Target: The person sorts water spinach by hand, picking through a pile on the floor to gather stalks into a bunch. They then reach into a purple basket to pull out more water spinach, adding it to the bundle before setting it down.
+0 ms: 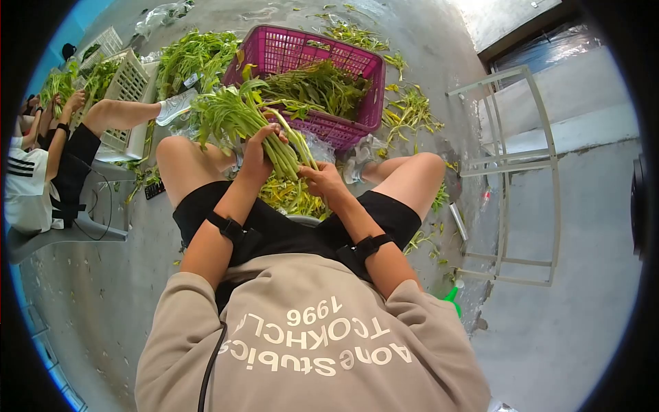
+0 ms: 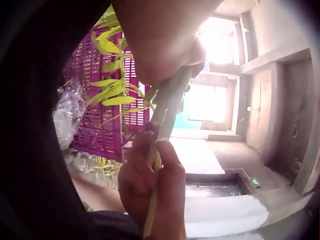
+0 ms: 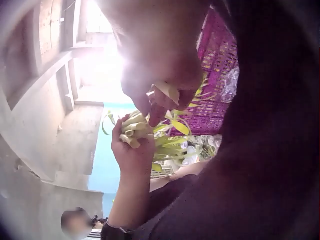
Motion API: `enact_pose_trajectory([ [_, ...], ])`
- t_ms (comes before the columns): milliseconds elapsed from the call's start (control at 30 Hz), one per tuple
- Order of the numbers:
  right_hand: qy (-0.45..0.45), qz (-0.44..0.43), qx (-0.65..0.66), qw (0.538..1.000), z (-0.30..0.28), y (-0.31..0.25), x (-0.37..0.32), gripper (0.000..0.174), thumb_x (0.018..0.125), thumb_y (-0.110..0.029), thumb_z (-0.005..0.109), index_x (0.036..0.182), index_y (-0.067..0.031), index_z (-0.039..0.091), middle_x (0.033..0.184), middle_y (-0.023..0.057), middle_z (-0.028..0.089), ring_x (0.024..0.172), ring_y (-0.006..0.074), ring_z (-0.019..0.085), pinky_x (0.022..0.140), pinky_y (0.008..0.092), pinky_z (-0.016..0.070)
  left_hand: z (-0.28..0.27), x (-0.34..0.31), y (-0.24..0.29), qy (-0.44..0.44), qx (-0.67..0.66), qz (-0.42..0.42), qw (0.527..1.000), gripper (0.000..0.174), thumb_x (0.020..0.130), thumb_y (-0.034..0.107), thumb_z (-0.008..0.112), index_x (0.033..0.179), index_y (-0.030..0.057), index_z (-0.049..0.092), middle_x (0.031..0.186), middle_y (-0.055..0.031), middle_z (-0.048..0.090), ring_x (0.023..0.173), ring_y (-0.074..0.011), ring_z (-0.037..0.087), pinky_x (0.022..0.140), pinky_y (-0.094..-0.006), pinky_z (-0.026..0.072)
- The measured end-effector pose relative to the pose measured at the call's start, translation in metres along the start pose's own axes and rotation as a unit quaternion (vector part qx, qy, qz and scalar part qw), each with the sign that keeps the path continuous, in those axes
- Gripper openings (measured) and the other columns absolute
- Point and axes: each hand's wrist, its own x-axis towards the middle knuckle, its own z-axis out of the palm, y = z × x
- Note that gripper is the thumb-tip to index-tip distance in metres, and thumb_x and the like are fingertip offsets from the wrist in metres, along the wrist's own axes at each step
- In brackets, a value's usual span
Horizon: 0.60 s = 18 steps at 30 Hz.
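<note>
my L hand (image 1: pixel 257 152) gripping green bunch (image 1: pixel 237 117), my R hand (image 1: pixel 325 184) pinching stalk (image 1: pixel 302 145) nr cut ends, pink crate (image 1: pixel 371 113) behind

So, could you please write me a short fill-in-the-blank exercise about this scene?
The bundle of leafy greens is gripped by the hand on the person's ____ side.
The number printed on the sweatshirt is ____.
The shorts are coloured ____.
Between the magenta crate and the metal frame, greens lie inside only the ____.

Missing words: left; 1996; black; crate
</note>
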Motion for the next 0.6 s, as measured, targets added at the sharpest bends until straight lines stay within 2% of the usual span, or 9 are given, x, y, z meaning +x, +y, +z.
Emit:
enact_pose_trajectory([
  [33,0.0,-0.003,0.001,1.0,0.0,0.0,-0.001,0.021,0.092,-0.018,0.073,0.1,0.0008,0.07,0.066,-0.0026,0.057,0.043,0.0028,0.034,0.04,0.0236,0.0242,-0.005,0.001,-0.002,0.009,-0.011,-0.004,1.0,0.027,0.094,0.01,0.062,0.118,0.0077,0.051,0.087,-0.0054,0.058,0.081,-0.017,0.061,0.079,-0.0325,0.0513],
  [133,-0.012,-0.028,-0.004,1.0,-0.006,0.002,-0.004,0.022,0.093,-0.019,0.069,0.102,0.0013,0.07,0.077,0.0058,0.071,0.042,0.0036,0.035,0.039,0.0235,0.0236,-0.015,0.001,0.003,0.015,-0.018,-0.041,0.999,0.022,0.093,0.01,0.063,0.112,0.0074,0.052,0.087,-0.0053,0.056,0.081,-0.0171,0.059,0.08,-0.0323,0.0517],
  [167,-0.023,-0.033,-0.014,0.999,-0.011,0.006,0.001,0.023,0.093,-0.019,0.066,0.104,0.001,0.071,0.085,0.0098,0.074,0.041,0.004,0.035,0.039,0.0232,0.0239,-0.017,-0.001,0.002,0.009,0.003,-0.036,0.999,0.012,0.093,0.013,0.064,0.099,0.0077,0.054,0.087,-0.0043,0.057,0.081,-0.0166,0.059,0.081,-0.0315,0.0513],
  [267,-0.021,-0.036,-0.023,0.999,-0.006,0.002,-0.002,0.02,0.093,-0.016,0.066,0.103,0.0004,0.071,0.083,0.0088,0.074,0.041,0.0036,0.035,0.039,0.0228,0.024,-0.007,-0.004,0.001,0.013,0.005,0.01,1.0,0.01,0.093,0.014,0.063,0.093,0.0073,0.055,0.087,-0.0036,0.057,0.081,-0.0162,0.059,0.08,-0.0309,0.0511],
  [333,-0.034,-0.047,-0.027,0.998,-0.005,0.0,-0.004,0.02,0.091,-0.015,0.069,0.103,-0.0003,0.071,0.081,0.0074,0.073,0.043,0.0033,0.037,0.039,0.0217,0.0254,-0.013,0.001,0.003,0.01,0.001,-0.003,1.0,0.01,0.093,0.013,0.063,0.096,0.0071,0.056,0.087,-0.0042,0.057,0.08,-0.0166,0.059,0.079,-0.0312,0.0514],
  [467,0.005,-0.071,-0.082,0.994,-0.001,-0.002,-0.002,0.022,0.089,-0.016,0.072,0.105,-0.0008,0.072,0.078,0.0047,0.072,0.047,0.0022,0.038,0.041,0.0208,0.0272,-0.008,0.002,0.001,0.013,0.002,-0.025,1.0,0.011,0.094,0.012,0.063,0.1,0.0069,0.056,0.087,-0.0038,0.057,0.079,-0.0167,0.059,0.078,-0.0315,0.0522],
  [533,0.017,-0.088,-0.145,0.985,0.0,0.001,0.002,0.019,0.089,-0.017,0.07,0.1,-0.0019,0.073,0.077,0.0008,0.068,0.053,0.0032,0.048,0.046,0.0208,0.0345,-0.008,0.0,0.001,0.017,0.005,-0.021,1.0,0.013,0.094,0.013,0.063,0.103,0.007,0.056,0.086,-0.0035,0.057,0.079,-0.0168,0.06,0.078,-0.0314,0.0524],
  [567,0.016,-0.084,-0.143,0.986,0.001,0.004,0.005,0.019,0.089,-0.017,0.07,0.1,-0.0019,0.073,0.077,0.0008,0.068,0.053,0.0032,0.048,0.046,0.0208,0.0345,-0.009,0.0,0.001,0.016,0.009,-0.022,1.0,0.017,0.094,0.013,0.063,0.107,0.0074,0.054,0.086,-0.0034,0.057,0.079,-0.0168,0.06,0.078,-0.0315,0.0527],
  [600,0.008,-0.134,-0.171,0.976,0.001,0.008,0.009,0.019,0.089,-0.016,0.07,0.099,0.0,0.073,0.078,0.0014,0.069,0.058,0.0046,0.052,0.05,0.0221,0.0392,-0.01,-0.002,0.001,0.015,0.012,-0.022,1.0,0.02,0.094,0.013,0.063,0.111,0.0078,0.053,0.085,-0.0032,0.057,0.079,-0.0168,0.06,0.078,-0.0317,0.0529],
])
